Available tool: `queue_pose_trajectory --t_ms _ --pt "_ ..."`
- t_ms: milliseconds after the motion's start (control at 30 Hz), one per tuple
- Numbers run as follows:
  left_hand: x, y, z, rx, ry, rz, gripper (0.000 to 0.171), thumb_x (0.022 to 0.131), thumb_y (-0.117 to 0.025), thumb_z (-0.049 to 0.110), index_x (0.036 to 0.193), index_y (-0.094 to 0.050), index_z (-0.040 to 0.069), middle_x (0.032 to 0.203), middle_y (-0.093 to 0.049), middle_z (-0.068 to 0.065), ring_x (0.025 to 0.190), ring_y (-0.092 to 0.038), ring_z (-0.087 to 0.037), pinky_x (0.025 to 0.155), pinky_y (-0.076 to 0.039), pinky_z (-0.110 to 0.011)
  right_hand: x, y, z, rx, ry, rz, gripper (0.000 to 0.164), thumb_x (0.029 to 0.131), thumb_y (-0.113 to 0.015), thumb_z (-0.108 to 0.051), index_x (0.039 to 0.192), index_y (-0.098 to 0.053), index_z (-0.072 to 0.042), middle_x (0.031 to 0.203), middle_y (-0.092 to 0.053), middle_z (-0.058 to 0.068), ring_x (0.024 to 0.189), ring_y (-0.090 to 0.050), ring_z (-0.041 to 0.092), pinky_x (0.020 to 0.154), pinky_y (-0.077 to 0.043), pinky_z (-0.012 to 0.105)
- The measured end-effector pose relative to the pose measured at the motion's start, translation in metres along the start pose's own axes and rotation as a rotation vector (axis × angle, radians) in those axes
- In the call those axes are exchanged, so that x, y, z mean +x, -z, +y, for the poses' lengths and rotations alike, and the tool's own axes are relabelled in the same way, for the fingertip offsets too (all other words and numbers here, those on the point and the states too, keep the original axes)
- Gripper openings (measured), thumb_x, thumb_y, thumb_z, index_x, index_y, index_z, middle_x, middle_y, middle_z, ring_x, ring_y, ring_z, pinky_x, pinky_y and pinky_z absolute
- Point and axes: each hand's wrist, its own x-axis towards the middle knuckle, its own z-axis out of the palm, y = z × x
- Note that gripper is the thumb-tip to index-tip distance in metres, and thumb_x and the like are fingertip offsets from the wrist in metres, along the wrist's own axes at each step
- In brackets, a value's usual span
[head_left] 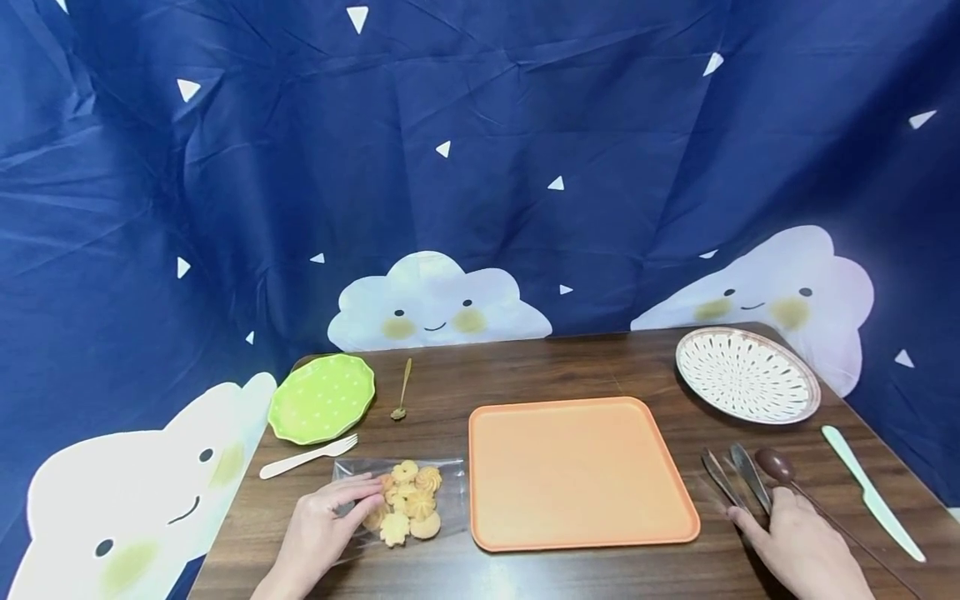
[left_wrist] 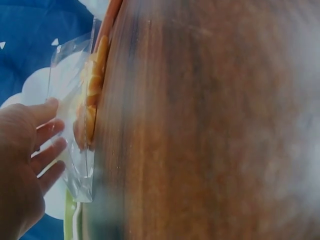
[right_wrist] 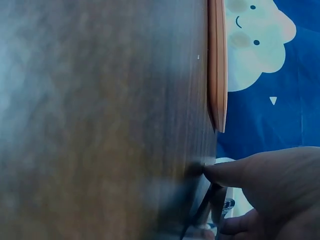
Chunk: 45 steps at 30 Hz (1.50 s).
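My left hand (head_left: 318, 525) rests its fingertips at the left side of a clear plastic bag (head_left: 452, 492) holding several cookies (head_left: 405, 504). In the left wrist view, its fingers (left_wrist: 49, 159) are spread and loosely bent beside the upright-looking bag edge. At the right, my right hand (head_left: 806, 542) grips metal tongs (head_left: 748, 477) lying on the table, thumb on one arm and fingers by the other. Close to those fingers lies a dark brown spoon (head_left: 775, 465) with a long thin handle. The right wrist view shows the thumb (right_wrist: 227, 174) against the tongs, which are partly hidden there.
An orange tray (head_left: 577, 475) lies mid-table between the hands. Behind the left hand are a green plate (head_left: 322, 398), a white fork (head_left: 311, 456) and a small gold spoon (head_left: 403, 390). A patterned white plate (head_left: 747, 375) and a mint knife (head_left: 873, 492) lie at the right.
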Motion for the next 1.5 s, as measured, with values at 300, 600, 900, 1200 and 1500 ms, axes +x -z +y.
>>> queue_pose_trajectory --t_ms 300,600,900,1200,1500 --pt "0.001 0.001 0.001 0.02 0.022 0.009 0.019 0.08 -0.086 0.019 0.098 -0.082 0.02 0.101 -0.081 0.005 0.1 -0.077 -0.019 0.093 -0.045 0.002 0.004 0.01 -0.01 0.025 0.035 0.028 0.063 0.101 -0.057 -0.047 0.103 -0.053 0.016 0.087 -0.061 0.028 0.078 -0.066 0.045 0.059 -0.051 0.055" --pt "0.001 0.001 0.001 0.007 0.045 -0.002 0.018 0.081 -0.086 0.019 0.098 -0.082 0.02 0.102 -0.081 0.005 0.1 -0.077 -0.021 0.094 -0.045 0.002 0.018 0.026 -0.073 0.082 0.371 0.321 0.04 0.09 -0.076 -0.032 0.11 -0.064 0.001 0.096 -0.065 0.014 0.086 -0.062 0.026 0.067 -0.051 0.048" --pt "0.001 0.001 0.003 0.035 0.066 -0.006 0.017 0.08 -0.086 0.021 0.097 -0.082 0.023 0.102 -0.08 0.009 0.1 -0.078 -0.017 0.093 -0.046 0.002 0.04 0.015 -0.169 -0.015 0.759 0.278 0.036 0.084 -0.082 -0.037 0.109 -0.068 -0.015 0.101 -0.068 -0.003 0.09 -0.066 0.011 0.075 -0.058 0.035" --pt "0.004 0.001 0.003 0.029 0.085 -0.036 0.017 0.082 -0.085 0.024 0.099 -0.082 0.024 0.105 -0.08 0.011 0.102 -0.077 -0.014 0.094 -0.044 0.003 0.057 -0.018 -0.239 -0.093 0.999 0.064 0.037 0.084 -0.079 -0.043 0.11 -0.07 -0.017 0.097 -0.065 -0.006 0.084 -0.058 0.005 0.075 -0.055 0.03" --pt "0.001 0.0 0.0 0.022 0.119 -0.047 0.016 0.083 -0.084 0.025 0.1 -0.082 0.026 0.106 -0.08 0.011 0.103 -0.076 -0.009 0.095 -0.043 0.003 0.06 -0.046 -0.275 -0.145 1.134 -0.007 0.038 0.084 -0.076 -0.05 0.108 -0.07 -0.021 0.094 -0.064 -0.009 0.08 -0.054 0.001 0.076 -0.056 0.025"
